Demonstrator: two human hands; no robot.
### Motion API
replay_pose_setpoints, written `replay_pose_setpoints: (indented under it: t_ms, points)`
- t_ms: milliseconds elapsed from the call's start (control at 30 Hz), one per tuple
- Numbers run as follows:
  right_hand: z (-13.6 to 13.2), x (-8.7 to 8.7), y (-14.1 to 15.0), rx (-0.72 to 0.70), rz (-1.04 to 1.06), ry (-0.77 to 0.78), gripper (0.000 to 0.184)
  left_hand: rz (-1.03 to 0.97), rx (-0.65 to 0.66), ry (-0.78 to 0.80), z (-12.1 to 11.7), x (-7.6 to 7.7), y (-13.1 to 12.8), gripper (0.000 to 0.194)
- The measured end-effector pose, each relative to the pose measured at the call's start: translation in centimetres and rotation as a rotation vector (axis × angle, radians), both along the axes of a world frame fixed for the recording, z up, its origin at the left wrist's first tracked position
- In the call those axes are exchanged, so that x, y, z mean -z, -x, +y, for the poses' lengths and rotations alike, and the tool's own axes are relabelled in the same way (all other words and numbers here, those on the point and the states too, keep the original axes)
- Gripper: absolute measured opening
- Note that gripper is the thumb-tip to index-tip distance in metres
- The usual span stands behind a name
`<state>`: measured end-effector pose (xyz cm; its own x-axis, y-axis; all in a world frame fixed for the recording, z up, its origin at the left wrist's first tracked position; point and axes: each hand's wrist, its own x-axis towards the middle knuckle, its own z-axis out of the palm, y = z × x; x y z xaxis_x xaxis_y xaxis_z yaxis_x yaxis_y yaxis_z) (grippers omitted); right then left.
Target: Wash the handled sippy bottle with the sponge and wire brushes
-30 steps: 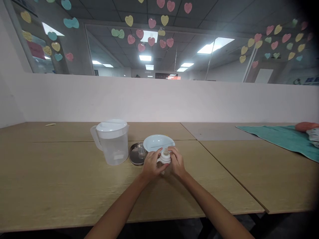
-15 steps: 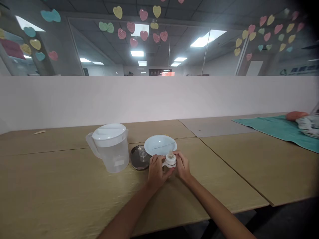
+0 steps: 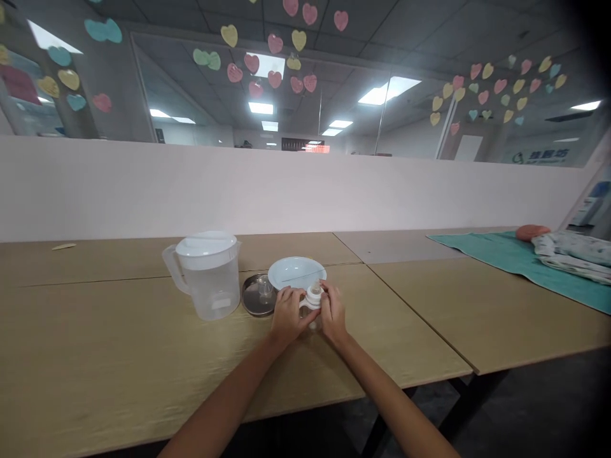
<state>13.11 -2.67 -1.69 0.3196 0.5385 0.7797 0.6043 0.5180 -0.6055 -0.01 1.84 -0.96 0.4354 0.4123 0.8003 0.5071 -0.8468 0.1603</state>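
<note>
Between my hands stands a baby bottle [image 3: 314, 296] with a white collar, a clear teat on top and a white side handle. My left hand [image 3: 287, 315] is closed round the handle on its left side. On the other side, my right hand [image 3: 333, 312] has its fingers pressed against the collar; its grip on the far side is partly hidden. The bottle's lower body is mostly covered by my hands. Just behind it lies a pale blue-white bowl [image 3: 293, 270] with a thin line across it, perhaps a stick.
Left of my hands, a round metal dish [image 3: 255, 308] holds a small clear cup [image 3: 265, 288]. A lidded clear plastic pitcher [image 3: 212, 289] stands farther left. A green cloth [image 3: 482, 249] with folded fabric [image 3: 573, 249] and an orange-red item [image 3: 532, 233] lies at right. A low white wall runs behind.
The camera view has turned slightly to the right, so the table things appear shifted left. The right hand's fingers have moved round the bottle's collar; both hands stay on the bottle.
</note>
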Motion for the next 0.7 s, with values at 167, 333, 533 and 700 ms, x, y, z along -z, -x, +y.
replay_pose_setpoints:
  t_ms: [167, 333, 533, 700]
  points:
    - [0.3, 0.4, -0.4, 0.016, 0.041, -0.001, 0.022, -0.001, 0.005, 0.041, -0.3, -0.3, 0.1, 0.038]
    - [0.0, 0.2, -0.6, 0.022, 0.113, -0.024, 0.019, -0.009, 0.012, 0.04, -0.4, -0.6, 0.1, 0.044]
    - [-0.5, -0.2, -0.6, 0.115, -0.018, -0.132, 0.014, 0.023, 0.018, -0.012, -0.2, -0.5, -0.1, 0.047]
    - [-1.0, -0.4, -0.1, 0.098, -0.216, -0.234, 0.006, 0.029, 0.03, 0.031, 0.2, 0.0, -0.1, 0.06]
